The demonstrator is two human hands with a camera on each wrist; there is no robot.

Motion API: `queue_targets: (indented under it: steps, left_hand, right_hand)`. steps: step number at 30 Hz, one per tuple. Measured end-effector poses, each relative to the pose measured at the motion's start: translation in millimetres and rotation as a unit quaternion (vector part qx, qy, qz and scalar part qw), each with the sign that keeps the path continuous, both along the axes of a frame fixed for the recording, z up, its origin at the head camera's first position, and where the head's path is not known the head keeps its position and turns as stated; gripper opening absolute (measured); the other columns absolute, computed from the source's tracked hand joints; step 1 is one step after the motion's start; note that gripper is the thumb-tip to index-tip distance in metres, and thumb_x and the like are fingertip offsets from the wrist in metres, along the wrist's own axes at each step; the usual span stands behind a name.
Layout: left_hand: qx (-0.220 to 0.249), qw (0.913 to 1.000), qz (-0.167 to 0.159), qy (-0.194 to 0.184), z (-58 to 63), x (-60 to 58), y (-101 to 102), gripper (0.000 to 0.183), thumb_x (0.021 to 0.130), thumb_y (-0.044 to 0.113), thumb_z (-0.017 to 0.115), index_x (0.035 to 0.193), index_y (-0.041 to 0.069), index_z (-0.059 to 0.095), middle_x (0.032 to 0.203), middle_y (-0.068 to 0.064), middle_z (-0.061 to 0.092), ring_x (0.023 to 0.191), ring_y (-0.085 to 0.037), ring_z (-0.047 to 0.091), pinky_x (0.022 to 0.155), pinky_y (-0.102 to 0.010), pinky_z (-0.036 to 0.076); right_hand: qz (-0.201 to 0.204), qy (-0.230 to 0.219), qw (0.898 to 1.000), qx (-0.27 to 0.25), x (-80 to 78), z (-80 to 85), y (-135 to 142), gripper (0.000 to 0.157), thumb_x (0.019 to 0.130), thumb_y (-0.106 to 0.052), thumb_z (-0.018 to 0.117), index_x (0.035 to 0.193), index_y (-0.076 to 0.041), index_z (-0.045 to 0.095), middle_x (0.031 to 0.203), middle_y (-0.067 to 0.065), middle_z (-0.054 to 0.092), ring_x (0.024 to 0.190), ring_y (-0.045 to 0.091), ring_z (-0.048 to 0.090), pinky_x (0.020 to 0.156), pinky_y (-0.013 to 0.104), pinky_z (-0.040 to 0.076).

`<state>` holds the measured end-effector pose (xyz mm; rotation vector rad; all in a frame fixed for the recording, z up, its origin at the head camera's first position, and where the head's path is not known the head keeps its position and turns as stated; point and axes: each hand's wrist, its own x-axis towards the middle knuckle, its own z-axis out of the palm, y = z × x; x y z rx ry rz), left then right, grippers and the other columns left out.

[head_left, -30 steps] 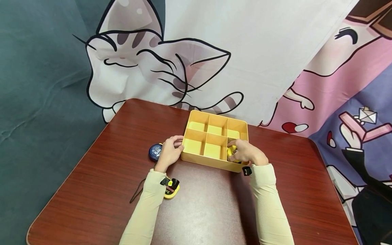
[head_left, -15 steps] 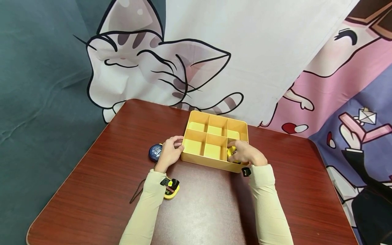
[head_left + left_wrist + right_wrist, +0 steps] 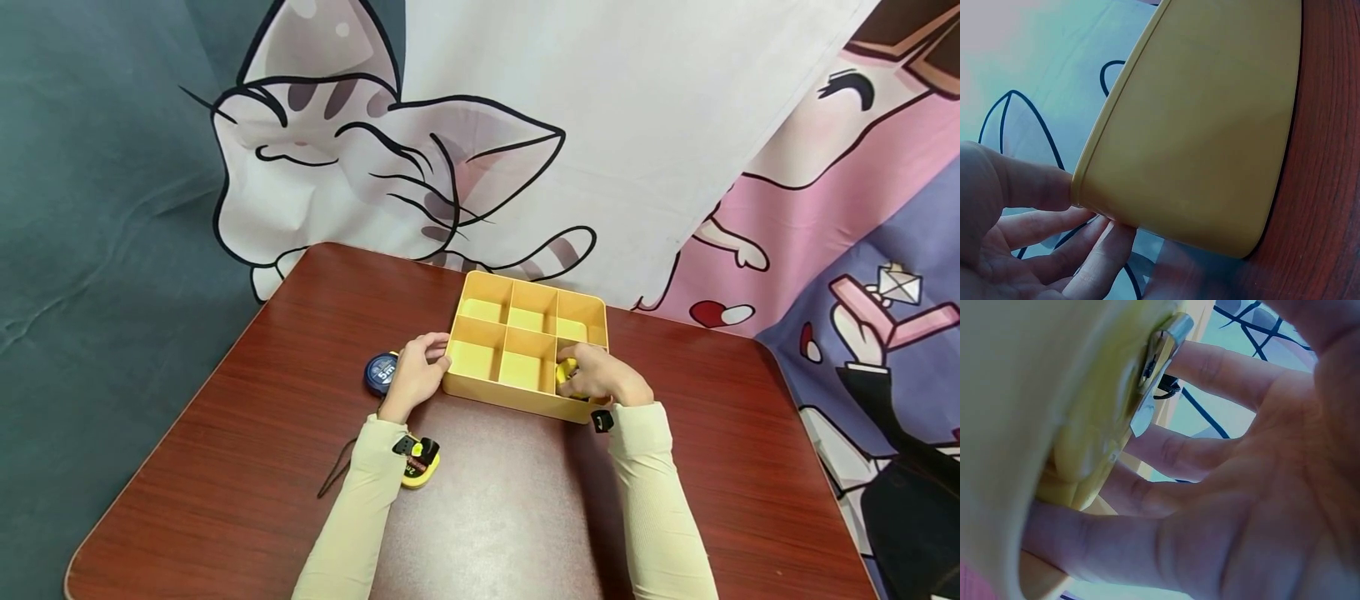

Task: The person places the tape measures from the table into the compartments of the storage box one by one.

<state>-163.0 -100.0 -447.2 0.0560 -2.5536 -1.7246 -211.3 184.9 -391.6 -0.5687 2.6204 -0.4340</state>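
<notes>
A yellow compartment box [image 3: 517, 400] stands on the table, divided into several sections. My left hand [image 3: 417, 373] holds its left front corner, thumb and fingertips against the rim and outer wall [image 3: 1197, 131], as the left wrist view shows. In the front right section, my right hand [image 3: 604, 375] has its fingers around a yellow tape measure [image 3: 566, 375]. The right wrist view shows the tape's metal end hook [image 3: 1143, 419] and, in front, the box wall hiding part of the case.
A blue tape measure [image 3: 379, 374] lies just left of my left hand. A yellow-and-black tape measure [image 3: 417, 476] sits partly under my left wrist, and a dark cord [image 3: 335, 472] lies beside the forearm. Behind the brown table [image 3: 255, 450] hangs a printed cloth [image 3: 630, 150].
The right wrist has shifted very slightly left. Otherwise the hands, the box and the tape measures stay where they were.
</notes>
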Motion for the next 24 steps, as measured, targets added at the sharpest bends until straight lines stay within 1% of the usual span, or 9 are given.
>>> queue_targets:
  steps: [3, 7, 10, 16, 21, 24]
  left_hand:
    - [-0.001, 1.0, 0.001, -0.001, 0.4, -0.1, 0, 0.036, 0.084, 0.003, 0.058, 0.119, 0.001, 0.058, 0.116, -0.016, 0.06, 0.104, -0.024, 0.06, 0.089, -0.038, 0.046]
    - [0.002, 1.0, 0.002, -0.004, 0.7, -0.1, 0, 0.036, 0.083, 0.003, 0.059, 0.119, 0.002, 0.058, 0.116, -0.015, 0.06, 0.104, -0.023, 0.059, 0.089, -0.038, 0.046]
    - [0.003, 1.0, 0.001, -0.005, 0.7, -0.1, 0, 0.036, 0.083, 0.003, 0.059, 0.119, 0.001, 0.058, 0.117, -0.016, 0.06, 0.104, -0.024, 0.059, 0.089, -0.038, 0.046]
    - [0.001, 1.0, 0.002, -0.006, 0.8, 0.0, 0, 0.036, 0.083, 0.004, 0.059, 0.119, 0.001, 0.058, 0.117, -0.016, 0.06, 0.105, -0.024, 0.059, 0.09, -0.038, 0.045]
    - [0.0, 1.0, 0.002, -0.004, -0.1, -0.3, 0, 0.036, 0.083, 0.004, 0.059, 0.119, 0.001, 0.058, 0.116, -0.016, 0.06, 0.104, -0.024, 0.06, 0.089, -0.038, 0.046]
    - [0.001, 1.0, 0.003, -0.004, -0.7, 0.1, 0, 0.036, 0.084, 0.003, 0.058, 0.12, 0.001, 0.057, 0.117, -0.016, 0.06, 0.104, -0.024, 0.059, 0.089, -0.038, 0.046]
  right_hand:
    - [-0.011, -0.009, 1.0, -0.005, 0.9, 0.2, 0, 0.052, 0.069, -0.015, 0.071, 0.117, -0.004, 0.058, 0.083, 0.01, 0.055, 0.065, 0.02, 0.052, 0.047, 0.027, 0.045]
    - [-0.016, -0.012, 1.0, -0.007, 1.4, -0.6, 0, 0.052, 0.069, -0.014, 0.071, 0.117, -0.004, 0.058, 0.083, 0.011, 0.055, 0.062, 0.02, 0.052, 0.047, 0.027, 0.045]
    - [-0.008, -0.004, 1.0, -0.006, 0.8, -2.0, 0, 0.051, 0.068, -0.014, 0.07, 0.116, -0.004, 0.058, 0.081, 0.01, 0.055, 0.064, 0.02, 0.051, 0.048, 0.027, 0.045]
    - [-0.005, -0.009, 1.0, -0.006, -1.8, -5.8, 0, 0.048, 0.068, -0.013, 0.07, 0.114, -0.004, 0.059, 0.078, 0.007, 0.056, 0.063, 0.018, 0.051, 0.049, 0.027, 0.044]
    - [0.003, -0.008, 1.0, -0.014, -3.2, -9.5, 1, 0.043, 0.068, -0.01, 0.07, 0.109, -0.003, 0.06, 0.076, 0.006, 0.057, 0.063, 0.016, 0.051, 0.052, 0.026, 0.043]
    - [0.004, -0.009, 1.0, -0.02, -3.0, -11.3, 1, 0.036, 0.069, -0.009, 0.07, 0.104, -0.004, 0.061, 0.072, 0.005, 0.057, 0.062, 0.015, 0.05, 0.053, 0.026, 0.042]
